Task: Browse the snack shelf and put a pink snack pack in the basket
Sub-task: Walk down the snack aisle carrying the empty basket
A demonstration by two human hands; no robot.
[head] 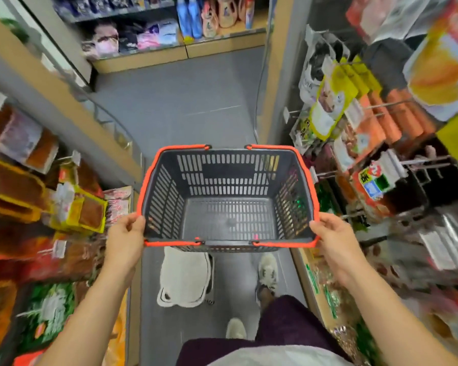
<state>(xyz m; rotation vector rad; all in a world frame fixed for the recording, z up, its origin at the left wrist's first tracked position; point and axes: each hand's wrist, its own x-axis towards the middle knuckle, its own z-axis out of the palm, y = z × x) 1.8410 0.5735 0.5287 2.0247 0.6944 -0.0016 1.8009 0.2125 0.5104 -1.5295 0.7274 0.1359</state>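
1. Holding the grey basket (pixel 228 178) over the aisle floor (pixel 183 107), we gripped its near orange rim corners, the fingers of our left hand (pixel 126 239) and right hand (pixel 331 240) curled round them.
2. A pinkish pack (pixel 118 204) lay on the left shelf (pixel 134 299), just beside the basket.

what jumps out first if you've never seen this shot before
The dark grey slotted plastic basket with an orange rim, dead centre and with nothing in it, grabs the eye first. The left hand and right hand grip its near corners. Crowded shelves flank it on both sides, with yellow hanging pouches on the right.
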